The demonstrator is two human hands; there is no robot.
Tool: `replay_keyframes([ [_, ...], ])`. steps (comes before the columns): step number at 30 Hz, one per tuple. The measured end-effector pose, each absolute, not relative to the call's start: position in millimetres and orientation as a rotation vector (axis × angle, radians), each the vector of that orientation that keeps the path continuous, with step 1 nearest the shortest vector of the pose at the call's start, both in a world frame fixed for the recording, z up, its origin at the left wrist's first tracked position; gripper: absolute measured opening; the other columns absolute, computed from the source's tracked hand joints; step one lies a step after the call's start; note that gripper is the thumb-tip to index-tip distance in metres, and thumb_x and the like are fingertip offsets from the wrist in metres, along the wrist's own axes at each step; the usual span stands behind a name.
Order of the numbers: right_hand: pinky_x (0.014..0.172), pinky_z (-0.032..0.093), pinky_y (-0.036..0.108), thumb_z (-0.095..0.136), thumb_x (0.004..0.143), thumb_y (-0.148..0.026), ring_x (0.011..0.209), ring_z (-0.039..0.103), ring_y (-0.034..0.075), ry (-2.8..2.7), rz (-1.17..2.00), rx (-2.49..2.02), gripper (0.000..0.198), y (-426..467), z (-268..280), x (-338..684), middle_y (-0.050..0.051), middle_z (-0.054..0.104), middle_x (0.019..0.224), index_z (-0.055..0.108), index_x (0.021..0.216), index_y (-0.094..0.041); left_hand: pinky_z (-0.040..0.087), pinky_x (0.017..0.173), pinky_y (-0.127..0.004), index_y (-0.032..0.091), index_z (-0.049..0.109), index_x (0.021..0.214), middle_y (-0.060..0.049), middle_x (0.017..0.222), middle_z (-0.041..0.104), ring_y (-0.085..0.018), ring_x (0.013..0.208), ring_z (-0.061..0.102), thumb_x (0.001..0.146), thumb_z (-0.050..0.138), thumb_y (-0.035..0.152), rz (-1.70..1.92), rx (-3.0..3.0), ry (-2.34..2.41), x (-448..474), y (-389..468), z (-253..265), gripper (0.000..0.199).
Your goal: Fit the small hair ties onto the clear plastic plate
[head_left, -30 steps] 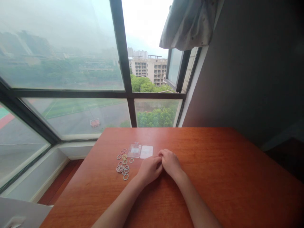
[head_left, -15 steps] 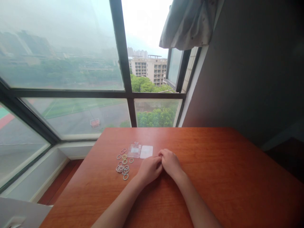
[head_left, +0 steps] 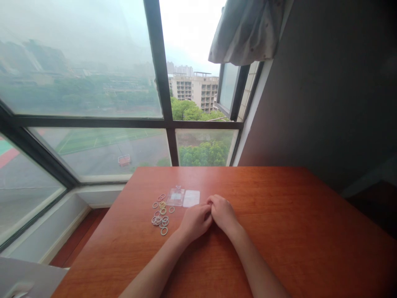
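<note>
Upper-floor room, probably a home
Reddish-brown wooden table point(head_left: 279, 215), dark-framed glass window point(head_left: 168, 123), pale spotted fabric curtain point(head_left: 245, 35); green treetops point(head_left: 204, 154) below.

A pale curtain point(head_left: 246, 35) hangs above an open window sash point(head_left: 228, 87), a building point(head_left: 204, 92) and trees point(head_left: 203, 154) outside.

The left forearm point(head_left: 153, 265) is bare as far as I can see, and so is the right forearm point(head_left: 256, 258); both look smooth, narrowing toward the far end. The left grip point(head_left: 196, 221) and right grip point(head_left: 222, 212) are bare hands, rounded across the back.
</note>
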State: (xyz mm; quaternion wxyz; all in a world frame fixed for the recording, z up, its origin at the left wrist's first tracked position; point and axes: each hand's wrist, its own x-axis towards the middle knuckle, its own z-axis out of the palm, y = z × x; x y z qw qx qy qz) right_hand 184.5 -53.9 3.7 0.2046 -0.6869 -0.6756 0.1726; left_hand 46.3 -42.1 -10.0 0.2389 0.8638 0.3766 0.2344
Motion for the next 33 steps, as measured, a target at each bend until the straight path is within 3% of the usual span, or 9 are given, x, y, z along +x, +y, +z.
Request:
replay_keyframes([
  [33,0.068,0.033,0.024,0.042,0.088,-0.018,0.085,0.059,0.015,-1.889,0.479,-1.933,0.027,-52.8,1.8,184.8,0.002,0.069,0.095,0.068,0.088,-0.024,0.03,0.058,-0.021,0.016,0.053,0.069,-0.001,0.073,0.059,-0.011,0.063,0.049,0.08,0.048,0.016,0.637,2.353,1.028,46.1,-41.0,-10.8,0.012],
])
